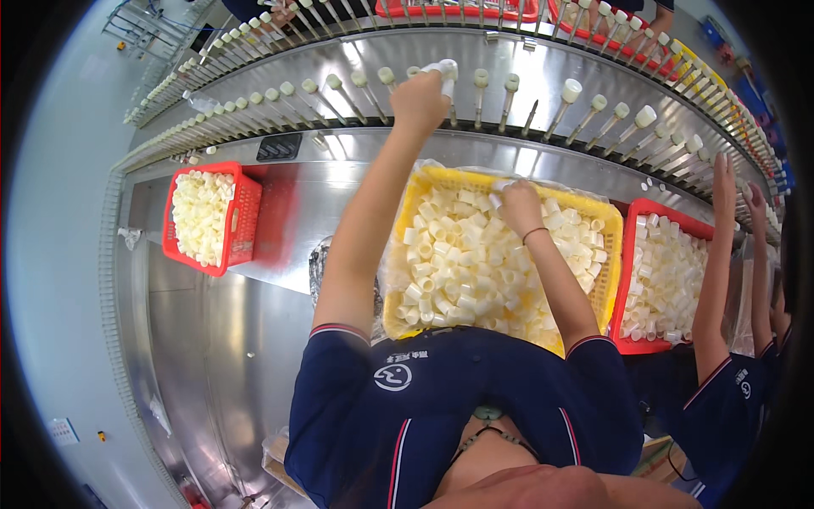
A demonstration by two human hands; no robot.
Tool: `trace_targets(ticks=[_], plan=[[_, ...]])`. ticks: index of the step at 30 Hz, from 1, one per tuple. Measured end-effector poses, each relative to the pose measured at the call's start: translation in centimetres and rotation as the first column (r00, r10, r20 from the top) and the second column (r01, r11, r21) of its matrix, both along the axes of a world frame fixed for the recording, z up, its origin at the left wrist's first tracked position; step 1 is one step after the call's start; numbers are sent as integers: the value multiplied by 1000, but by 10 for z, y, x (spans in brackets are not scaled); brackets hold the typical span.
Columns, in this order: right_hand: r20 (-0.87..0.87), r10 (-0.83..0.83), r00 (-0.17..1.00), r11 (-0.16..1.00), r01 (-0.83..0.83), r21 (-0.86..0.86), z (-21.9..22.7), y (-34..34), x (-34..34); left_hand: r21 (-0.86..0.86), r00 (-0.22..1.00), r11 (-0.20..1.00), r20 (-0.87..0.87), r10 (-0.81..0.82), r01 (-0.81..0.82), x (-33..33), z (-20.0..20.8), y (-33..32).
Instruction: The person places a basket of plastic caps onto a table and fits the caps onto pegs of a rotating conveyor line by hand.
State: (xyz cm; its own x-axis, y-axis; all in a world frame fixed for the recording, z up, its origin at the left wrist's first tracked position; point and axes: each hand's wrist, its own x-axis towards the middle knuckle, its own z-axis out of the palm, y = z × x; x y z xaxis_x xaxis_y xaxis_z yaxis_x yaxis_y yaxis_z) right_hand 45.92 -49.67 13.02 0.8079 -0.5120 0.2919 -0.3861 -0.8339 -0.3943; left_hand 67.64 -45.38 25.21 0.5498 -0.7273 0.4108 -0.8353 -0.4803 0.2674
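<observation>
- The left hand (421, 100) reaches far, its fingers curled in at the top of a rod in the nearer row of rods (509, 106); white shows at the fingertips, but I cannot tell whether they pinch a piece.
- The right hand (519, 208) is bent down over the short hollow cream pieces (462, 246) in the yellow basket (606, 276), its fingertips just at the heap (whether one is pinched, I cannot tell).
- As far as it shows, the work looks well advanced along the rods: most in the nearer row carry a pale top, while a bare rod (530, 117) stands right of the left hand. The farther row of rods (246, 42) is largely topped too.
- Plenty seems left to draw on: pieces cover the yellow basket's floor, and the left red basket (246, 212) and right red basket (628, 293) are heaped.
- The surface is a shiny metal table (326, 178), with a black tray (279, 147) at its far left and loose pieces (649, 184) near the rods at right.
- A pale wall (68, 212) closes the room at left; a co-worker's hand (725, 182) rises at right, and other people stand beyond the far row.
</observation>
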Motion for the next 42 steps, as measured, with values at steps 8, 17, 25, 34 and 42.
trace_targets(ticks=[8,17,25,34,42], plan=[[-234,8,972,962,-71,-262,-36,22,14,15,923,926,66,-378,378,-67,-77,41],[266,58,962,897,-167,408,22,16,-4,459,911,789,-149,-386,409,-83,-148,70],[534,24,845,985,-111,130,105,-27,48,516,880,743,-47,-472,426,-80,-150,71],[104,-84,991,973,104,-205,149,-61,84,456,905,784,-144,-401,420,-75,-135,82],[41,-51,998,950,61,-307,143,-97,67,-544,968,804,67,-241,238,-23,-29,62]])
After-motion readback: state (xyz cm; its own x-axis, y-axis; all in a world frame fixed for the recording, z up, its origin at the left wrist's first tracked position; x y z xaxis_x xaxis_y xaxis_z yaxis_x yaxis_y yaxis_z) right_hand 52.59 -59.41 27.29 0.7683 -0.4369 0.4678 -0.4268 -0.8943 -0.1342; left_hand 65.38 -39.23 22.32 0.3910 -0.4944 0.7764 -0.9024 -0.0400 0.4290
